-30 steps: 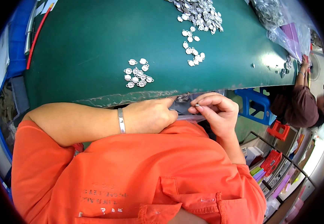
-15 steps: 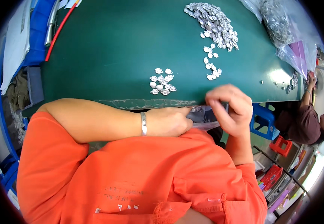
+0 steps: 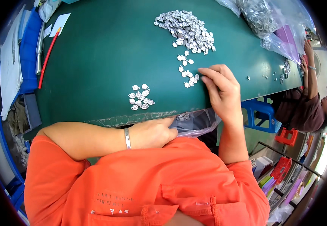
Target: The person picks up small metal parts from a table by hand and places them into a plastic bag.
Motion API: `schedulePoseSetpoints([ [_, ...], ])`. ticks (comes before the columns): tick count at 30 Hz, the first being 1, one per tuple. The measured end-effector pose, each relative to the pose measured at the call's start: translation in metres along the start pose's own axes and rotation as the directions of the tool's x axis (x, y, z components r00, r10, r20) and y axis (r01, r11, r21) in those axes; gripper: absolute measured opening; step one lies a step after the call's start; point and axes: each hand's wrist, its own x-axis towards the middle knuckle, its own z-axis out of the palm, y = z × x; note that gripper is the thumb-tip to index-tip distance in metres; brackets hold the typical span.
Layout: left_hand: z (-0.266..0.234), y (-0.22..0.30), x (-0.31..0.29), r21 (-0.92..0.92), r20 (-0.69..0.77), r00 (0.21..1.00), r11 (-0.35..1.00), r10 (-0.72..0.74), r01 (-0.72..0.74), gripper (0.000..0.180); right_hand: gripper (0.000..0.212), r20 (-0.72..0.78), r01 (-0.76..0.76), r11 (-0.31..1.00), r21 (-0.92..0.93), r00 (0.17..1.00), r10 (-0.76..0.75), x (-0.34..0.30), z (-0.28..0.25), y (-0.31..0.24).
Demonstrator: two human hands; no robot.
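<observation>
My left hand (image 3: 154,132), with a metal bracelet (image 3: 127,138) on its wrist, is closed on the side of a clear plastic bag (image 3: 199,128) at the table's front edge. Small metal pieces (image 3: 183,117) lie inside the bag. Above the tabletop my right hand (image 3: 222,88) is open, thumb and forefinger slightly apart, nothing visible between them. Just left of its fingertips lies a short trail of small silvery tags with loops (image 3: 191,80). That trail runs back to a large heap of the same tags (image 3: 189,30). A smaller group of tags (image 3: 141,96) lies nearer, to the left.
A red pen-like stick (image 3: 49,56) and a metal rod lie at the left of the green table (image 3: 103,56), beside a blue tray (image 3: 29,56). A big clear bag of metal parts (image 3: 259,17) rests far right. Another person (image 3: 303,109) works there, near a blue stool (image 3: 259,113).
My right hand has moved from near the front edge up over the table beside the tag trail. The bag's mouth shows wider. The whole view has shifted slightly.
</observation>
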Motion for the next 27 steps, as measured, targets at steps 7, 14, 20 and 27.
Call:
schedulePoseSetpoints([
  [7,-0.004,0.001,0.0,-0.061,0.054,0.997,0.997,-0.054,0.057,0.012,0.013,0.017,-0.115,0.984,0.134,0.993,0.114,-0.003,0.002,0.001],
  [14,-0.005,0.0,0.0,0.0,0.031,0.999,1.0,-0.011,0.011,0.011,0.016,0.068,-0.317,0.886,0.339,0.947,0.313,-0.012,-0.003,0.003],
  [20,-0.006,0.001,0.0,-0.013,0.03,0.999,1.0,-0.016,0.017,0.011,0.032,-0.038,-0.262,0.821,0.508,0.945,0.325,-0.017,0.005,0.002],
  [27,0.003,-0.004,-0.002,0.029,-0.107,0.992,0.997,0.07,-0.067,0.013,0.02,0.149,-0.187,0.876,0.444,0.98,0.134,-0.012,-0.023,0.0],
])
